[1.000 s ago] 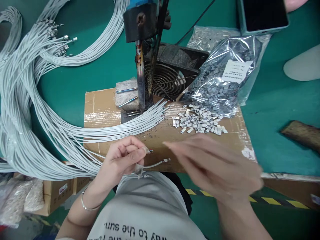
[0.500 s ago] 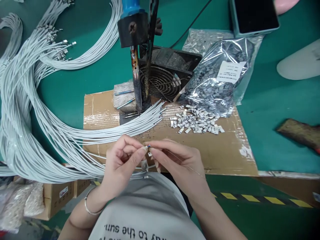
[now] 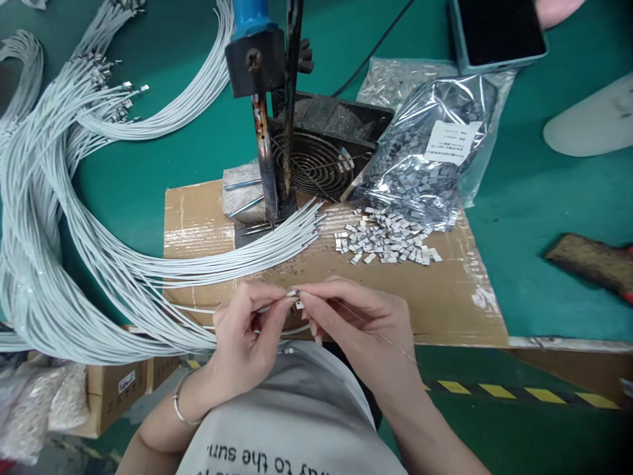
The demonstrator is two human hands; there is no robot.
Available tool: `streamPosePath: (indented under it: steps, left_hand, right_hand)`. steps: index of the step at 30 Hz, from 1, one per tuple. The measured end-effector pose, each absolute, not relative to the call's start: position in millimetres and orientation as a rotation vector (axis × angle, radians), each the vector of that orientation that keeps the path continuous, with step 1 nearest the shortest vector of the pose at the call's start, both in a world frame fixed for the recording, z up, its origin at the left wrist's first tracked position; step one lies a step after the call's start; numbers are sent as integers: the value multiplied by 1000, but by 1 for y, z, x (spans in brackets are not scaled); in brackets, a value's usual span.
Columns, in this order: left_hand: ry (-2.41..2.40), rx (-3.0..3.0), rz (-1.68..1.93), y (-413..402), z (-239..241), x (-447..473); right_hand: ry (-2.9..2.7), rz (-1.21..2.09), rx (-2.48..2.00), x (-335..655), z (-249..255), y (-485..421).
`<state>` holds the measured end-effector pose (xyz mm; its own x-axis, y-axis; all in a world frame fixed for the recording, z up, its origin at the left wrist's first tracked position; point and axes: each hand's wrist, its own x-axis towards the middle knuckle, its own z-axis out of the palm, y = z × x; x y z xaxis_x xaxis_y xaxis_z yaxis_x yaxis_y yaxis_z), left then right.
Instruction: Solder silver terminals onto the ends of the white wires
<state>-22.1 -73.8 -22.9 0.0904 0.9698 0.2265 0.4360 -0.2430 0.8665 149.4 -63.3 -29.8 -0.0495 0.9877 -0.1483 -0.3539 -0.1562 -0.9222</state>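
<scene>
My left hand (image 3: 247, 333) pinches the stripped end of a thin grey cable (image 3: 267, 309) just above the front edge of a cardboard sheet (image 3: 445, 297). My right hand (image 3: 353, 316) meets it fingertip to fingertip and pinches a tiny metal terminal (image 3: 298, 304) at the cable's tip. A thin wire runs from the right hand toward my wrist. A fan of grey cable ends (image 3: 277, 241) lies on the cardboard under a clamped soldering iron (image 3: 264, 165). Loose metal terminals (image 3: 386, 239) are scattered to the right.
A black fan (image 3: 321, 155) stands behind the iron. A clear bag of terminals (image 3: 430, 171) leans beside it, with a phone (image 3: 497, 30) held by another person's hand at top right. Big loops of grey cable (image 3: 59, 218) cover the green table at left. Cardboard boxes (image 3: 116, 382) sit below the edge.
My right hand swept in from the right and closed against the left hand's fingertips at the cable end. The left hand has stayed put, shifting only slightly.
</scene>
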Motion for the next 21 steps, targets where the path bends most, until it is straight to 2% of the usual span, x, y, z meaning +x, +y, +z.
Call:
streamPosePath:
  steps: [21]
  left_hand:
    - [1244,1970,1225,-64,-28,-22]
  right_hand:
    - [-807,1571,-1069,157,-31,-63]
